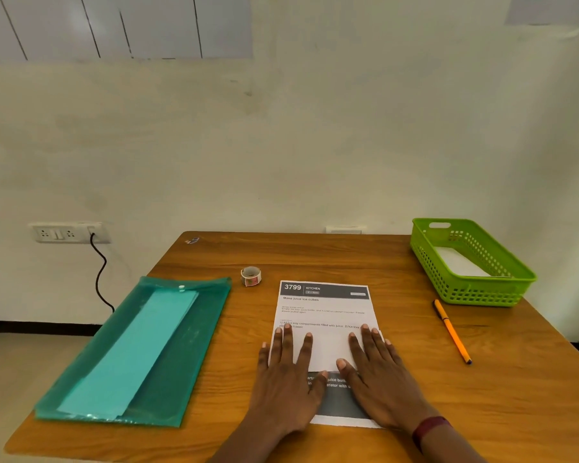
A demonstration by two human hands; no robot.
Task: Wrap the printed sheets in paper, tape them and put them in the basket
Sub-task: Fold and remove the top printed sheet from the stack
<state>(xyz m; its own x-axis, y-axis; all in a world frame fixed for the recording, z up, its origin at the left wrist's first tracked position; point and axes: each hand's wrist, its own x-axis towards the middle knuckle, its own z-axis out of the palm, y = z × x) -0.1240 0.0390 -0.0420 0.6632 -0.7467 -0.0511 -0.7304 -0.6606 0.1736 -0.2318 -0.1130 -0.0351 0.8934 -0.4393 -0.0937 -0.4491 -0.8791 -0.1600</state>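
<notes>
Your table (415, 396) is brown wood grain, smooth with a soft sheen. The printed sheet (325, 312) on it is matt white paper. On the left, the teal folder (194, 345) is glossy, translucent plastic, faintly wrinkled, with matt paper strips (131, 359) inside. At the far right, the green basket (475, 292) is smooth plastic lattice. The orange pen (452, 330) looks like smooth plastic, and the tape roll (250, 276) is slightly shiny.

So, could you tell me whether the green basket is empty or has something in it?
Not empty: a flat white item lies on the floor of the green basket; what it is, I cannot tell.
</notes>
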